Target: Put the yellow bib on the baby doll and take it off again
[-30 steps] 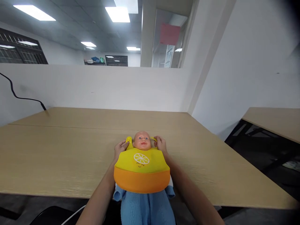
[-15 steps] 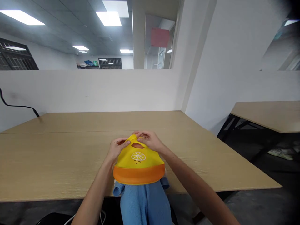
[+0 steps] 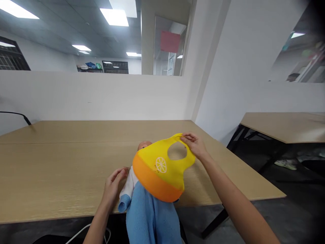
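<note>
A yellow bib with an orange pocket and a printed citrus slice hangs tilted over a baby doll in blue and white clothes. My right hand pinches the bib's neck strap at the upper right, and its round neck opening shows the table behind. The bib covers most of the doll's chest; part of its head peeks out above the bib's upper left edge. Beside the doll's white sleeve, my left hand has its fingers loosely curved, with nothing seen in them.
The doll lies at the front edge of a wooden table, its legs extending past that edge. A white wall stands behind. To the right is a second table on black legs. A white cable shows below at the left.
The bib has come away from the doll's neck and swung to the right, tilting in my right hand. My left hand has let go and dropped to the doll's sleeve.
</note>
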`<act>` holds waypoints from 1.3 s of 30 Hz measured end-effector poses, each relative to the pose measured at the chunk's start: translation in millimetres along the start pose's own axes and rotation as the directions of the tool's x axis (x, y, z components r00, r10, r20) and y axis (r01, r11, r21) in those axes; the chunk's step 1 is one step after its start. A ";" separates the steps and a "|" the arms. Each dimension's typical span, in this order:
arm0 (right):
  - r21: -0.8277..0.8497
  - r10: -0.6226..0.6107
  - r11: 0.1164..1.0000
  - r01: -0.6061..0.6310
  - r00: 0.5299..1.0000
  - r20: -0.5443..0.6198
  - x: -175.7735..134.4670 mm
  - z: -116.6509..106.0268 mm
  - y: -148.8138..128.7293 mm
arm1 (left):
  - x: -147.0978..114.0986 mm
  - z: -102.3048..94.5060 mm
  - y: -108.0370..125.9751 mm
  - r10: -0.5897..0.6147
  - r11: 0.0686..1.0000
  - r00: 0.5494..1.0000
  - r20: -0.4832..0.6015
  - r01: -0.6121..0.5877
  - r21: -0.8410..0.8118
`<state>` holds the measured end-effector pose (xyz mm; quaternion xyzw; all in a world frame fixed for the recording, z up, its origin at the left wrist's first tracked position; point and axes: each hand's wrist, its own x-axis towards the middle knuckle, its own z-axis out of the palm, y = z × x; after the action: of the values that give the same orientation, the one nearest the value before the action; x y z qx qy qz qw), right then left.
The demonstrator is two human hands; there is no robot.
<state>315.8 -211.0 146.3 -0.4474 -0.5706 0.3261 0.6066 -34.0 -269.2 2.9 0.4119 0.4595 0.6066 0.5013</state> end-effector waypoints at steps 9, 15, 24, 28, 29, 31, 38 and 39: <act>-0.185 0.153 0.951 -0.248 0.896 -0.417 -25.2 -154.9 78.0 | -9.7 -4.5 -19.9 0.040 0.984 0.997 0.069 -0.052 0.171; -0.344 0.302 0.833 -0.435 0.876 -0.376 -60.2 -193.1 105.1 | -10.2 -5.5 -17.9 0.041 0.972 0.996 0.078 -0.058 0.228; -0.457 0.226 0.757 -0.467 0.844 -0.487 -74.1 -211.7 120.9 | -19.3 -13.6 -19.0 0.035 0.954 0.996 0.081 -0.058 0.295; -0.661 0.128 0.592 -0.461 0.864 -0.487 -88.3 -217.3 118.3 | -31.3 -17.4 -20.8 0.051 0.946 0.996 0.074 -0.072 0.316; -0.679 0.131 0.569 -0.464 0.866 -0.482 -92.3 -217.8 117.3 | -35.1 -17.3 -20.8 0.053 0.944 0.997 0.064 -0.071 0.322; -0.690 0.128 0.553 -0.467 0.866 -0.484 -99.0 -217.6 115.6 | -44.1 -15.9 -20.3 0.064 0.938 0.998 0.024 -0.068 0.339; -0.765 -0.065 0.553 -0.330 0.898 -0.435 -91.2 -160.5 100.0 | -94.3 -11.7 -23.5 -0.001 0.932 0.998 -0.064 0.024 0.361; -0.737 -0.061 0.621 -0.268 0.921 -0.386 -86.0 -139.8 96.6 | -103.2 -10.5 -24.6 -0.029 0.936 0.996 -0.084 0.057 0.347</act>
<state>452.7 -275.4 30.7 -0.7510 -0.5009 -0.0089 0.4302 -22.1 -370.7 -27.5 0.4604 0.5879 0.5198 0.4150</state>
